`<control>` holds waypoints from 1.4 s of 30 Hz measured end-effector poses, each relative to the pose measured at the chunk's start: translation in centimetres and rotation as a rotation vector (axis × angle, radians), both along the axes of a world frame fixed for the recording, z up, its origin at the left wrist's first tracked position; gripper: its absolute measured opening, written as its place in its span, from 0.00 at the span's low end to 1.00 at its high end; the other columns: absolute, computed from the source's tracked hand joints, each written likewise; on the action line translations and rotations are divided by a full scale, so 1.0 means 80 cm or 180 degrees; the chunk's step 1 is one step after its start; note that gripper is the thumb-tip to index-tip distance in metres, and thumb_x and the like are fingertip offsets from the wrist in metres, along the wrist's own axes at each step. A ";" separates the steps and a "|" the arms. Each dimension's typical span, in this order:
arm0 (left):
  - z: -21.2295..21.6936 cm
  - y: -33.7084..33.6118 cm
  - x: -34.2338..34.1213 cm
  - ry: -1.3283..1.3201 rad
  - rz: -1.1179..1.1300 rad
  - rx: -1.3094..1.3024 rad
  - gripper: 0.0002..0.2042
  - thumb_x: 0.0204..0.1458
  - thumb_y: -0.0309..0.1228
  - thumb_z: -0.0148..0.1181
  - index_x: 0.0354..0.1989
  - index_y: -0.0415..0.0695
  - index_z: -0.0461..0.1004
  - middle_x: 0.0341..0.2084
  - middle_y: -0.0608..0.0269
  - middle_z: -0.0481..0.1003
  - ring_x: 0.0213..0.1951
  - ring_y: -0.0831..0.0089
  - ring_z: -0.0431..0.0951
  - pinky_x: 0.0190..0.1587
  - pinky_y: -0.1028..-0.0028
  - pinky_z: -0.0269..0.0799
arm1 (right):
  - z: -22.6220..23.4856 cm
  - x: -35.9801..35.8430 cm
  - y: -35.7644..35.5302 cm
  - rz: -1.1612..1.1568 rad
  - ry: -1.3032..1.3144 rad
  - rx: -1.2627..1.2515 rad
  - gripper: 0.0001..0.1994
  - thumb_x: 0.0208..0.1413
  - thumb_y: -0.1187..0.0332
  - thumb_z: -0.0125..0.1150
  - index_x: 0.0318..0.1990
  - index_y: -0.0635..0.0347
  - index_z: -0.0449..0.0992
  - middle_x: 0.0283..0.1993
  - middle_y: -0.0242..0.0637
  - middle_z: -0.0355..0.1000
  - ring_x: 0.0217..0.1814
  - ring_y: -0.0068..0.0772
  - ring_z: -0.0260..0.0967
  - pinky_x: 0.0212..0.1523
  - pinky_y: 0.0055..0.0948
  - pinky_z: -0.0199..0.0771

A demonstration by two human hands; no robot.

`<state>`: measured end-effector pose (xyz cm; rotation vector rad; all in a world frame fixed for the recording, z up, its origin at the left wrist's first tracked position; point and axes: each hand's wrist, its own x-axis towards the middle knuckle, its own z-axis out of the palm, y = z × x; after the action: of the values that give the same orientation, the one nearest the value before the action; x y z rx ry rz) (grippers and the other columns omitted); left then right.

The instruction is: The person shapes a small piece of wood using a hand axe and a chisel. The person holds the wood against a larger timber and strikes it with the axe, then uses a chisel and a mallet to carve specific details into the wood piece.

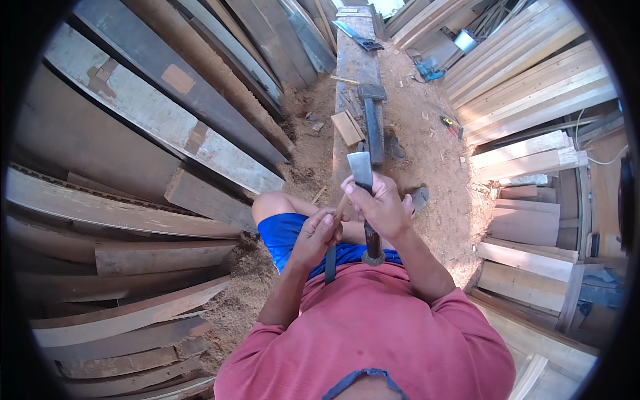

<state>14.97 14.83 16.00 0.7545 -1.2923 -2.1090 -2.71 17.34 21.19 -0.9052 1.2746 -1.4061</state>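
Observation:
My right hand (381, 203) is closed around a wide chisel (361, 168), just below its pale metal blade. The blade points away from me, and the dark wooden handle (372, 245) with a ringed end runs back toward my belly. Pinched in my left hand (316, 235) is a thin wooden strip (341, 205), whose far end meets the fingers of my right hand by the chisel. Whether the strip touches the blade is hidden. Beyond my hands, a hammer (375, 130) with a heavy head lies on the wooden bench (357, 63), beside a small wood block (346, 128).
A handsaw (360, 37) lies at the bench's far end. On the sawdust-covered floor to the right are a teal power tool (429, 71) and a red-and-yellow hand tool (452, 127). Planks (167, 127) lean on the left; stacked boards (533, 93) line the right.

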 end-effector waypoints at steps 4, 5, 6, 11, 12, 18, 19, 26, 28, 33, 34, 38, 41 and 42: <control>-0.018 0.001 0.011 0.0376 -0.0414 0.0821 0.21 0.67 0.47 0.40 0.37 0.41 0.71 0.16 0.71 0.63 0.18 0.82 0.59 0.22 0.80 0.54 | -0.008 -0.007 0.004 0.0100 -0.0217 0.0216 0.08 0.63 0.65 0.58 0.41 0.60 0.75 0.20 0.22 0.63 0.18 0.10 0.56 0.19 0.16 0.58; -0.021 0.001 0.012 0.0592 -0.0657 0.1088 0.22 0.66 0.48 0.40 0.36 0.41 0.71 0.15 0.71 0.62 0.16 0.81 0.57 0.20 0.78 0.54 | -0.007 -0.007 0.005 0.0148 -0.0286 0.0257 0.08 0.63 0.65 0.57 0.41 0.60 0.75 0.19 0.22 0.62 0.18 0.10 0.56 0.19 0.17 0.59; -0.021 0.000 0.012 0.0596 -0.0642 0.1079 0.22 0.66 0.48 0.40 0.36 0.41 0.71 0.15 0.71 0.62 0.16 0.81 0.57 0.20 0.78 0.54 | -0.005 -0.006 0.003 0.0201 -0.0352 0.0282 0.08 0.63 0.65 0.57 0.40 0.60 0.75 0.19 0.22 0.62 0.18 0.11 0.56 0.19 0.17 0.59; -0.023 -0.007 0.009 0.0997 -0.0375 0.1650 0.21 0.66 0.48 0.41 0.32 0.42 0.69 0.13 0.73 0.58 0.14 0.82 0.55 0.18 0.78 0.53 | -0.011 0.000 -0.004 0.0014 -0.0899 0.0213 0.11 0.65 0.65 0.52 0.49 0.60 0.70 0.25 0.27 0.67 0.20 0.13 0.60 0.21 0.17 0.63; -0.024 -0.010 0.006 0.0998 -0.0364 0.1647 0.21 0.66 0.48 0.41 0.32 0.42 0.69 0.13 0.73 0.58 0.14 0.82 0.55 0.18 0.78 0.53 | -0.010 0.007 -0.005 -0.0363 -0.1198 0.0157 0.12 0.66 0.66 0.50 0.53 0.59 0.67 0.28 0.29 0.69 0.20 0.15 0.62 0.22 0.17 0.65; -0.037 -0.043 -0.004 0.0205 0.0528 0.1065 0.20 0.67 0.46 0.38 0.33 0.44 0.69 0.16 0.69 0.62 0.18 0.79 0.60 0.23 0.77 0.57 | -0.021 0.057 0.013 0.0088 -0.2432 0.0597 0.09 0.67 0.66 0.45 0.49 0.58 0.66 0.30 0.31 0.69 0.21 0.17 0.63 0.23 0.21 0.71; -0.035 -0.046 -0.003 -0.0264 0.0727 0.0616 0.21 0.68 0.46 0.37 0.36 0.42 0.70 0.20 0.68 0.65 0.23 0.77 0.63 0.28 0.75 0.62 | -0.009 0.072 0.017 0.0287 -0.2434 0.0889 0.08 0.67 0.65 0.45 0.48 0.57 0.66 0.28 0.29 0.67 0.20 0.16 0.61 0.22 0.21 0.69; 0.000 -0.038 0.030 -0.1088 0.0203 -0.1085 0.22 0.69 0.44 0.36 0.44 0.39 0.72 0.30 0.66 0.71 0.35 0.76 0.68 0.41 0.74 0.67 | 0.017 0.091 0.037 0.0752 -0.2618 0.0963 0.07 0.67 0.64 0.44 0.42 0.56 0.65 0.24 0.24 0.57 0.16 0.13 0.52 0.19 0.21 0.63; 0.019 -0.025 0.018 -0.0673 0.0547 -0.0832 0.20 0.69 0.44 0.38 0.38 0.40 0.71 0.27 0.67 0.69 0.32 0.79 0.66 0.36 0.75 0.66 | 0.019 0.087 0.041 0.0735 -0.2570 0.0991 0.07 0.67 0.64 0.44 0.42 0.56 0.65 0.23 0.24 0.57 0.16 0.14 0.52 0.19 0.22 0.63; -0.020 0.015 0.049 -0.1082 -0.0091 -0.2072 0.20 0.67 0.44 0.41 0.30 0.41 0.68 0.21 0.70 0.66 0.26 0.78 0.65 0.30 0.73 0.62 | 0.019 0.055 0.068 0.0026 -0.2093 0.0541 0.08 0.68 0.63 0.42 0.42 0.56 0.64 0.21 0.25 0.56 0.15 0.15 0.52 0.16 0.21 0.62; -0.031 0.041 0.068 -0.1182 -0.0298 -0.2099 0.20 0.67 0.45 0.42 0.29 0.41 0.67 0.20 0.70 0.65 0.24 0.78 0.64 0.27 0.74 0.61 | 0.042 0.026 0.072 -0.0343 -0.2444 0.0301 0.06 0.68 0.64 0.43 0.43 0.56 0.63 0.23 0.26 0.58 0.15 0.16 0.53 0.17 0.20 0.63; -0.056 0.078 0.085 -0.0676 0.0133 0.0747 0.16 0.66 0.43 0.43 0.31 0.45 0.67 0.16 0.70 0.64 0.17 0.81 0.62 0.21 0.77 0.57 | 0.050 -0.009 0.077 -0.0536 -0.1823 0.0258 0.07 0.67 0.63 0.45 0.43 0.57 0.63 0.23 0.25 0.59 0.15 0.15 0.52 0.17 0.21 0.63; -0.030 0.014 0.030 0.0357 0.0601 0.1025 0.16 0.66 0.44 0.43 0.33 0.45 0.67 0.17 0.70 0.64 0.17 0.82 0.60 0.20 0.79 0.57 | 0.005 -0.001 0.040 -0.0452 -0.2072 0.0581 0.07 0.67 0.65 0.46 0.44 0.56 0.65 0.25 0.24 0.60 0.18 0.14 0.55 0.19 0.21 0.64; -0.033 -0.006 0.023 0.0851 0.0639 0.1292 0.16 0.66 0.45 0.42 0.35 0.45 0.67 0.18 0.69 0.65 0.17 0.81 0.62 0.20 0.79 0.60 | -0.006 0.013 0.028 -0.0298 -0.2288 0.0625 0.06 0.66 0.65 0.46 0.44 0.56 0.65 0.25 0.24 0.60 0.19 0.14 0.56 0.19 0.21 0.65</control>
<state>16.84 14.34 13.37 0.6995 -0.6285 -2.2370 -1.66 19.55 20.75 -0.1637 0.8797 -1.4583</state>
